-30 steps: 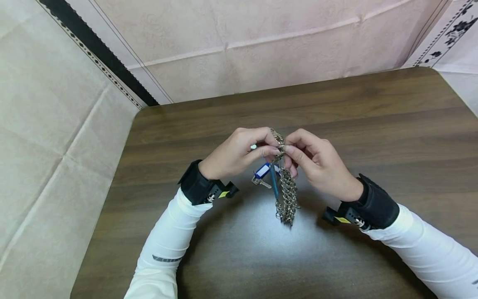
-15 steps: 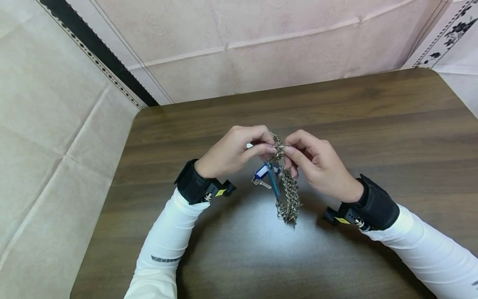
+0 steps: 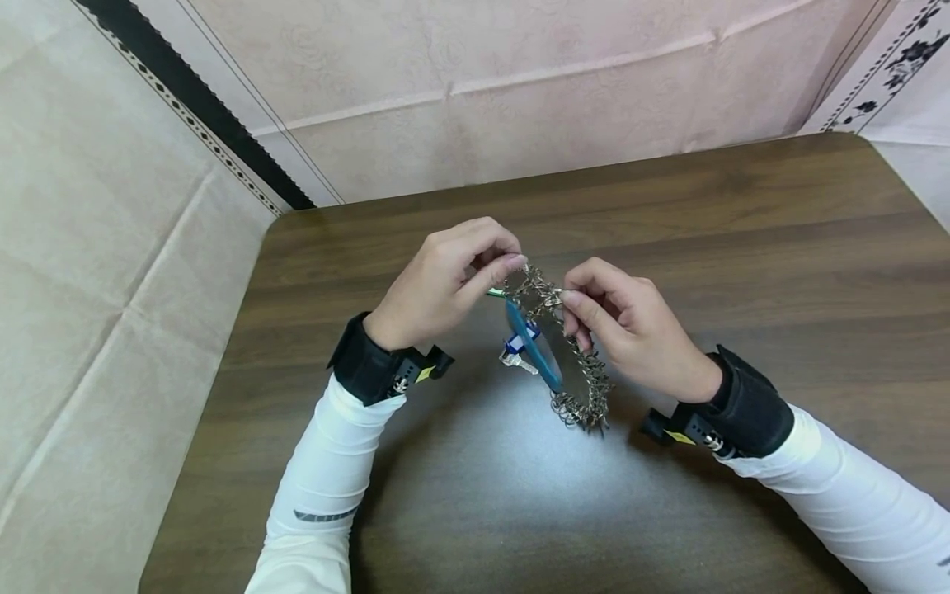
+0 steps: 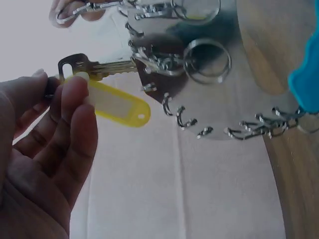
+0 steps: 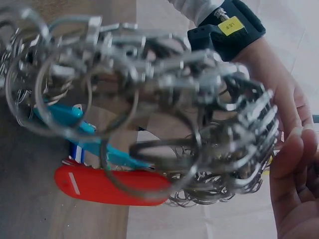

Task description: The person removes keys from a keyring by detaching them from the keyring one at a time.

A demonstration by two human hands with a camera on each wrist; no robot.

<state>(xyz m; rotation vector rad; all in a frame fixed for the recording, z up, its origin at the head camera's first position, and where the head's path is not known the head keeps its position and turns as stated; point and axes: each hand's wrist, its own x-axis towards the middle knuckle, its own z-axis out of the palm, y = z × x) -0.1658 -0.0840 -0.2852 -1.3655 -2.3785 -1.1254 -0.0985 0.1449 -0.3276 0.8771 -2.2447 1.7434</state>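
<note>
My left hand (image 3: 449, 276) pinches a dark-headed key (image 4: 75, 62) with a yellow tag (image 4: 119, 104) beside it. The key's blade points toward a loop of metal snap hooks with split rings (image 3: 594, 388). Across from it, my right hand (image 3: 631, 326) pinches one of these hooks between thumb and fingertips. A teal band (image 3: 534, 346) runs along the loop. A key with a blue tag (image 3: 519, 342) lies beside the band. In the right wrist view, blurred rings fill the foreground, above a red oblong thing with a white stripe (image 5: 112, 185).
The loop hangs over a brown wood-grain table (image 3: 445, 511). Pale patterned cloth (image 3: 557, 91) covers the surfaces behind and to the left. Each wrist wears a black strap (image 3: 742, 404) with a small camera.
My left hand has drawn left and slightly up, away from the right hand. The loop of hooks has spread wider and the teal band shows more. My right hand stays nearly still.
</note>
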